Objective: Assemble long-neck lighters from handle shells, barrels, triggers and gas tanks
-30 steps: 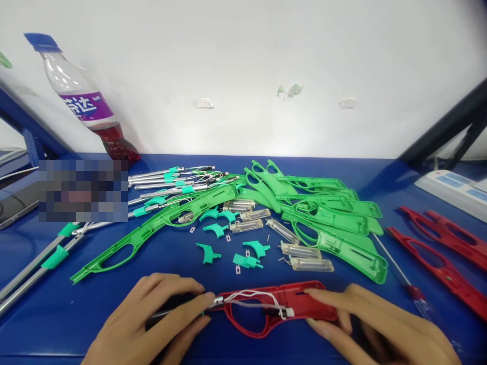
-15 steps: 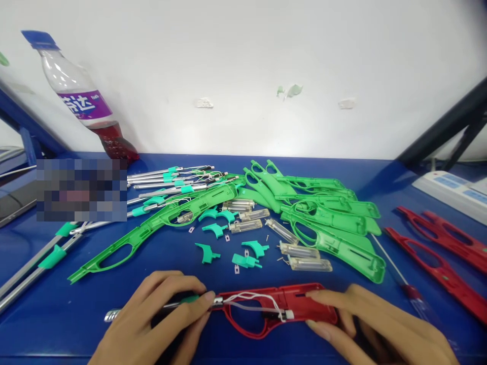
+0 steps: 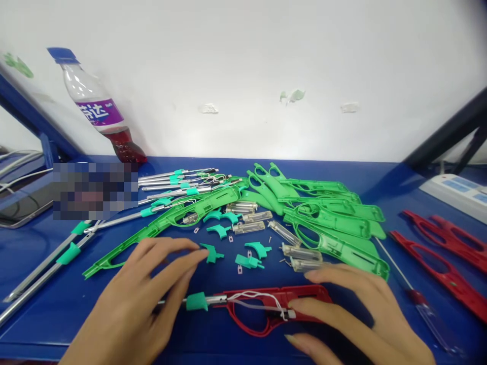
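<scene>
A red half shell [image 3: 304,291] of a long-nosed lighter lies open side up at the front, with a metal nozzle tube, white wires [image 3: 251,295] and a small black part along it. A teal collar [image 3: 197,301] sits on the tube. My left hand [image 3: 152,294] is above the tube, its fingertips at a loose teal trigger [image 3: 213,255]; contact is unclear. My right hand [image 3: 361,309] spreads over the red shell's right end. One finger lies over the shell by the wires, and another reaches the nearest clear fuel tank [image 3: 302,265].
Green half shells [image 3: 331,220] and several clear tanks lie behind, with teal triggers between. Metal tubes with collars [image 3: 66,256] lie left. At right are red shells [image 3: 441,263], a screwdriver [image 3: 428,314] and a power strip [image 3: 462,195]. A bottle [image 3: 102,111] leans against the wall.
My left hand has let go of the tube and moved up to the loose trigger. My right hand has spread, one finger moving up towards the tank. The view has shifted slightly.
</scene>
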Tool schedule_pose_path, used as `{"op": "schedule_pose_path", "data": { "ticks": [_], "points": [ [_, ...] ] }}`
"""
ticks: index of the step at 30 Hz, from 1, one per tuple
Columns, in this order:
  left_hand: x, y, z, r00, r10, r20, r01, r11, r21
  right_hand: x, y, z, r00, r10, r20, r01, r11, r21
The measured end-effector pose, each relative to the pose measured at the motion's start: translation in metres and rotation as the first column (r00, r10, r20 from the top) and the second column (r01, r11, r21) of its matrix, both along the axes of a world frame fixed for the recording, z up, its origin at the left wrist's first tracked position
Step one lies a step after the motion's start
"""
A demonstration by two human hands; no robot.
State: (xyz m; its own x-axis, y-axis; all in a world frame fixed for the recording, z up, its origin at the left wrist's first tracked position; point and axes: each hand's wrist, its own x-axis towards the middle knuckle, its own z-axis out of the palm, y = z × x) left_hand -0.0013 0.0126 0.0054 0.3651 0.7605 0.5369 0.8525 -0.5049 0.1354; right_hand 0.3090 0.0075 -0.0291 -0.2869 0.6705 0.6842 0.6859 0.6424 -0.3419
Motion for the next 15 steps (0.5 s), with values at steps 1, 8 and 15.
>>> {"op": "schedule_pose_path", "data": {
  "ticks": [1, 8, 15],
  "points": [
    [0.0, 0.007, 0.002, 1.0, 0.0, -0.029, -0.001, 1.0, -0.014, 0.002, 0.001, 0.0, 1.0, 0.012, 0.024, -0.012, 1.0, 0.011],
    [-0.002, 0.033, 0.004, 0.995, -0.039, -0.088, 0.037, 0.999, -0.027, 0.009, 0.009, 0.001, 0.988, 0.052, 0.147, -0.059, 0.997, 0.047],
    [-0.004, 0.029, 0.004, 0.998, -0.019, -0.06, 0.019, 1.0, 0.007, 0.008, 0.01, 0.0, 0.98, 0.044, 0.192, -0.055, 0.997, 0.051]
  ]
}}
